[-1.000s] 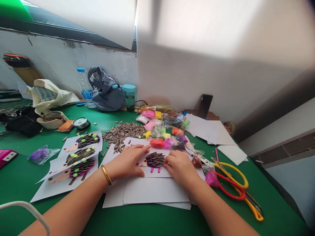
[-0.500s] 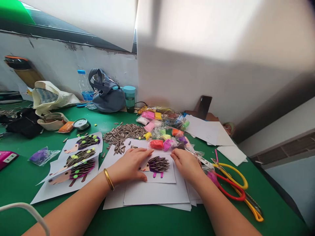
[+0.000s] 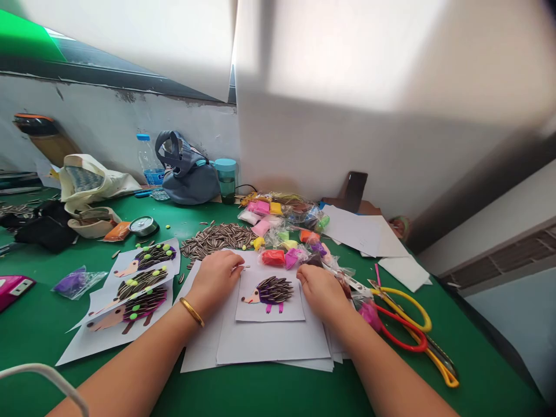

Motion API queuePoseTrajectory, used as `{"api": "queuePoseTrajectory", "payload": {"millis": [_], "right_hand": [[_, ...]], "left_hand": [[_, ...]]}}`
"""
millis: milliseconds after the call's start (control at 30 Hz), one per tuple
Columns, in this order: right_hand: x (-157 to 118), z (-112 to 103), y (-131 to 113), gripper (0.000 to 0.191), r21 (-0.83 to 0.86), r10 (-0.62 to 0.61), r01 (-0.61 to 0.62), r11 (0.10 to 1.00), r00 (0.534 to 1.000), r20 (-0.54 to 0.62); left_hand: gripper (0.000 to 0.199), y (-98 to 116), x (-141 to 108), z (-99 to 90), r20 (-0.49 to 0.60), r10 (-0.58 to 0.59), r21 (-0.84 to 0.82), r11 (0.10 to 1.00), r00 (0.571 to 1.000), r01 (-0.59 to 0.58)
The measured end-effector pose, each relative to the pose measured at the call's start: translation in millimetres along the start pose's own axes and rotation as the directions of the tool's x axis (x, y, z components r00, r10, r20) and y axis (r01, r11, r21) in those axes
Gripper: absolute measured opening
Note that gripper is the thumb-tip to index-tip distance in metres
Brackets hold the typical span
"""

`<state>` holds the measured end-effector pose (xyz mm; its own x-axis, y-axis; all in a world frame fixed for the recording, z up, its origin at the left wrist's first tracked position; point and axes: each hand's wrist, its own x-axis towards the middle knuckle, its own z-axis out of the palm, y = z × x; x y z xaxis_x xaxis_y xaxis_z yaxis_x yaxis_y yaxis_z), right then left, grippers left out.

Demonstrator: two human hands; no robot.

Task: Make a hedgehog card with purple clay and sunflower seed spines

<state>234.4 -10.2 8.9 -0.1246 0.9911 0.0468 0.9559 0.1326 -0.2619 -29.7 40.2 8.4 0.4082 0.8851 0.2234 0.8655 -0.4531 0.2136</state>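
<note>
A white card (image 3: 269,323) lies on a stack of white paper (image 3: 269,347) and bears a hedgehog picture (image 3: 269,295) with sunflower-seed spines over purple clay. My left hand (image 3: 215,279), a gold bangle on its wrist, stands at the card's left edge. Its fingertips are gathered on a small pale sliver (image 3: 238,267), too small to name surely. My right hand (image 3: 320,292) rests at the card's right edge, holding nothing visible. Just above the card spreads a heap of striped sunflower seeds (image 3: 217,240). Bagged coloured clay (image 3: 282,237) lies beyond my right hand.
Finished seed hedgehogs on white paper (image 3: 134,295) lie to the left. Yellow-handled scissors (image 3: 403,307) and red-handled scissors (image 3: 402,336) sit to the right. A grey bag (image 3: 186,174), water bottle (image 3: 147,162) and teal cup (image 3: 226,179) stand along the wall behind.
The card has shifted left and now sits straight on the stack. My left fingers have drawn together from flat to a pinch, and my right hand has moved slightly left.
</note>
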Motion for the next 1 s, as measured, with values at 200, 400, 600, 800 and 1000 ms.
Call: {"api": "queuePoseTrajectory", "payload": {"millis": [200,400,600,800,1000], "right_hand": [[0.8,4.2,0.5,0.021,-0.016,-0.038,0.038,0.999,0.999,-0.016],[1.0,5.5,0.0,0.022,-0.015,-0.048,0.048,0.999,0.999,-0.012],[0.6,5.8,0.0,0.022,0.000,-0.053,0.053,0.999,0.998,-0.023],[-1.0,3.9,-1.4,0.023,0.008,-0.064,0.065,0.998,0.997,-0.039],[-2.2,5.3,-1.6,0.023,0.026,-0.094,0.096,0.995,0.994,-0.064]], "left_hand": [[0.025,-2.2,9.9,-0.2,-0.035,-0.110,0.126,0.985,0.993,0.114],[0.029,5.4,38.3,2.7,0.026,-0.143,0.232,0.964,0.989,0.134],[0.028,10.7,53.8,7.9,0.013,-0.169,0.247,0.956,0.986,0.160],[0.029,5.0,51.6,0.8,-0.031,-0.200,0.202,0.958,0.979,0.202],[0.032,-2.7,51.8,-6.0,-0.013,-0.169,0.124,0.978,0.985,0.170]]}}
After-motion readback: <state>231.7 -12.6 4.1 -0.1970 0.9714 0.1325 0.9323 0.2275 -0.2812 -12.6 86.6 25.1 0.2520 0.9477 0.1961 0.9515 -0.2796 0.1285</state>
